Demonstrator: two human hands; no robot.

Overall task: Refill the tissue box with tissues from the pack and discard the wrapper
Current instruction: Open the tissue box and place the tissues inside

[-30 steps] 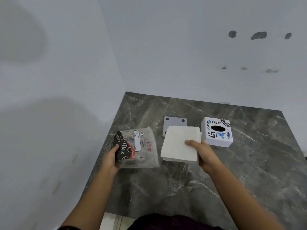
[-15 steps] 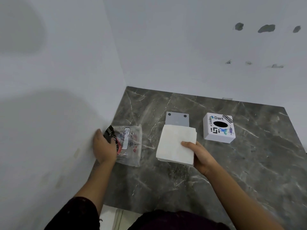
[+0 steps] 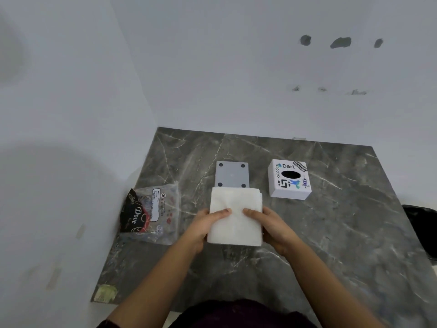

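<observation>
A stack of tissues [image 3: 236, 218] is held at centre frame, just above or on the marble top [image 3: 331, 245]; contact with the surface cannot be told. The left hand [image 3: 203, 227] is clamped on the stack's left edge, thumb on top and fingers hidden beneath. The right hand [image 3: 272, 224] is clamped likewise on the right edge. The stack is bare, out of its wrapper.

The wrapper [image 3: 151, 214] lies flat at left of centre, close against the wall [image 3: 71, 162], apart from both hands. It looks emptied, though this is judged through clear film only. The box [image 3: 289, 179], white with stickers and an oval slot on top, stands upper right of the stack, well apart from it. A grey plate [image 3: 232, 175] with four dark dots lies just beyond the stack's far edge; it is taken to be the box's base, removed. A dark bin [image 3: 423, 230] is partly seen at the right edge of the frame.

Risks noted:
- The stack is gripped at its two edges only. The middle may sag, or lower sheets may slip out, if pressure is eased on lifting.
- The stack looks about as wide as the box. Corners may catch on the box walls and crumple if it is pushed in askew.
- The top sheet may miss the slot if not fed through before the base is refitted.
- The wrapper is light and out of the way at the wall; it may be forgotten, or may slide off when brushed.
- The bin is on the opposite side from the wrapper, so a reach across the box is needed, and the box may be knocked.
</observation>
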